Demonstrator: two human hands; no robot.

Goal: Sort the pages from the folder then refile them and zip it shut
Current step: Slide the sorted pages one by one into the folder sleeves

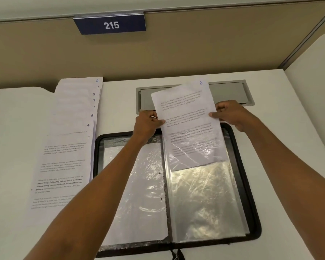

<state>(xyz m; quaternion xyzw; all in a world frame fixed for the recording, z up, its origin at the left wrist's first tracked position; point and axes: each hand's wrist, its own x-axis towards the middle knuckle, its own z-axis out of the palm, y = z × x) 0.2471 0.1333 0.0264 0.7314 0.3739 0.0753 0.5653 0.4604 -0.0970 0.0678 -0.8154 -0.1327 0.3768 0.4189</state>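
Note:
A black zip folder [251,194] lies open on the white desk, with clear plastic sleeves [204,203] on both halves. The left sleeve holds a white sheet [143,184]. I hold the page marked 2 [186,117] by its side edges, my left hand [148,122] on the left edge and my right hand [231,114] on the right. Its lower half sits inside the top of the right-hand sleeve, its upper half sticks out. A fanned stack of pages [71,139] numbered 3 to 10 lies left of the folder, page 3 on top.
A grey cable hatch [233,92] is set into the desk behind the folder. A beige partition with a blue sign reading 215 [111,25] stands at the back. The folder's zip pull [176,255] hangs at the near edge.

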